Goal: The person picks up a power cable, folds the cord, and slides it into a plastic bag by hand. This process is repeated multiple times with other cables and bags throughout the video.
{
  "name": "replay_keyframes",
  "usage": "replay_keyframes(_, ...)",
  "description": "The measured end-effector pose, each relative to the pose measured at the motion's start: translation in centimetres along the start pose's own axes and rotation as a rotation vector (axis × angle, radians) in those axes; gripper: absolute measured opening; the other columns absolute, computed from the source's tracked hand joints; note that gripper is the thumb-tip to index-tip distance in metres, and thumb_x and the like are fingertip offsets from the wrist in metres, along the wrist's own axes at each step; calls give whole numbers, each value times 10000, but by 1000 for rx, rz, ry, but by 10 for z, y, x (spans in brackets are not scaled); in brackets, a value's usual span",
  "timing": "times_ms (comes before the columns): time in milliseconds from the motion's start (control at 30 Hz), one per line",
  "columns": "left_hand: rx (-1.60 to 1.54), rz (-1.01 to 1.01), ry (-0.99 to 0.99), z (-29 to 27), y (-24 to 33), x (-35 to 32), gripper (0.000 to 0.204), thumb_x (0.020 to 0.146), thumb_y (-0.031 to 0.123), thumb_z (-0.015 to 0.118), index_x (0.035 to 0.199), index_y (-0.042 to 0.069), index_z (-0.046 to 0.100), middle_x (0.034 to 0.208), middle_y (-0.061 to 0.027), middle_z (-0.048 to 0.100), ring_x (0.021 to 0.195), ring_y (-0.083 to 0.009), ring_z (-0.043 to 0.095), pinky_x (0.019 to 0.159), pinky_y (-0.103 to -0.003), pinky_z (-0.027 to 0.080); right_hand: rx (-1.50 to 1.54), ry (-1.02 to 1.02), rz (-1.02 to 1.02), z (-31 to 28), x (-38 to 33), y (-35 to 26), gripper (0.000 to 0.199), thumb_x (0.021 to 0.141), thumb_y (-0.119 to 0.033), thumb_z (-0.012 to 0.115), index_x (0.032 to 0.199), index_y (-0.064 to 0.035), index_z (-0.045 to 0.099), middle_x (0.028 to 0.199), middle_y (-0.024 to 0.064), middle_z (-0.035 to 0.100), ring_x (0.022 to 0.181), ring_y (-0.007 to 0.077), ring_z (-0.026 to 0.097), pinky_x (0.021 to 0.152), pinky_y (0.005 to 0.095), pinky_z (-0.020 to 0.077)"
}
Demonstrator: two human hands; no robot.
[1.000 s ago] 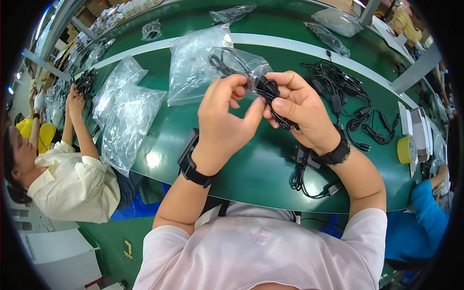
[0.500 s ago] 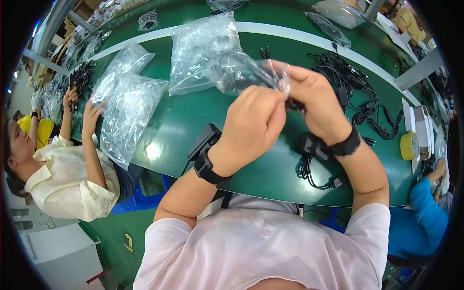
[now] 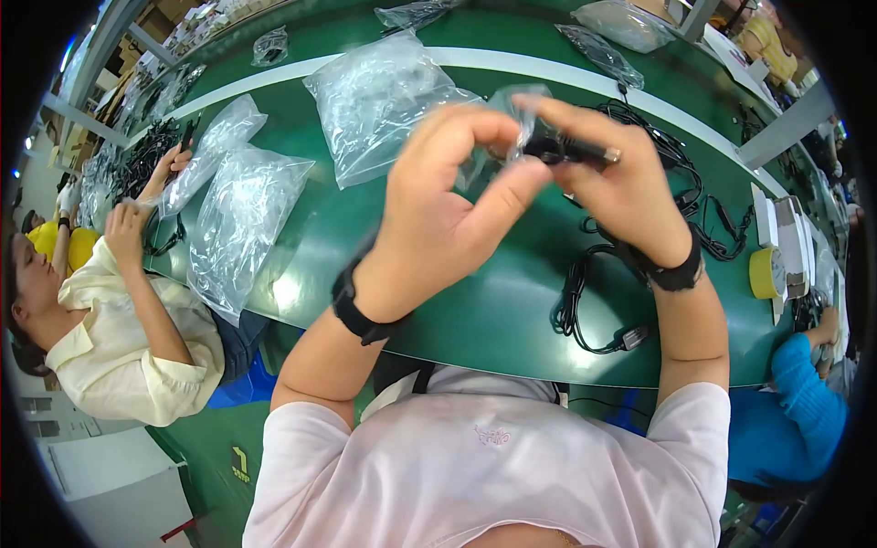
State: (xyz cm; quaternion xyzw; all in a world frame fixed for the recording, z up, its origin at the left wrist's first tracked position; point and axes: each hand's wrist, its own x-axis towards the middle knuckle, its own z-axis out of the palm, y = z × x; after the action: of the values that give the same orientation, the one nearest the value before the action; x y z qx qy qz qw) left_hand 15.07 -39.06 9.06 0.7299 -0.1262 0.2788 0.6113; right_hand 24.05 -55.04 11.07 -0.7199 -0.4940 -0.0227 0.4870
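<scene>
In front of me, both hands are raised above the green table [image 3: 475, 320]. My right hand [image 3: 630, 187] is closed on a black cable [image 3: 585, 149], with a plug end sticking out between thumb and fingers. A small clear plastic bag [image 3: 525, 119] hangs between the two hands. The thumb and fingers of my left hand [image 3: 438, 196] curve in on the bag; motion blurs the fingertips. Below my right wrist lies a coiled black cord [image 3: 568, 301] with a grey-black connector [image 3: 632, 338] at its end.
A large bag of clear plastic bags [image 3: 365, 110] lies ahead, another bag [image 3: 251, 205] to the left. Tangled black cables [image 3: 726, 233] and a yellow tape roll [image 3: 766, 272] are at right. A co-worker [image 3: 128, 320] sits left; a blue sleeve [image 3: 795, 365] shows right.
My left hand has turned and its fingers have spread from their tight grip. The black plug end now shows in my right hand. The large bag ahead has shifted slightly left.
</scene>
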Motion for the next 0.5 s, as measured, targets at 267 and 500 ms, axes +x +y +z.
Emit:
replay_keyframes(267, -279, -277, -384, 1, -11, 18, 720, 648, 34, 698, 1261, 32, 319, 1010, -85, 543, 907, -126, 528, 780, -252, 436, 647, -191, 224, -10, -2, -4, 342, 780, -51, 602, 1106, -14, 508, 726, 26, 572, 609, 59, 498, 525, 193, 384)
replay_keyframes(500, -264, -517, -317, -2, -25, 6, 612, 687, 0, 613, 1231, 46, 336, 957, -48, 531, 801, -99, 507, 678, -230, 423, 748, 241, -8, -64, 4, 15, 245, 805, -125, 589, 1014, -35, 496, 766, 37, 523, 635, 78, 451, 534, 179, 348)
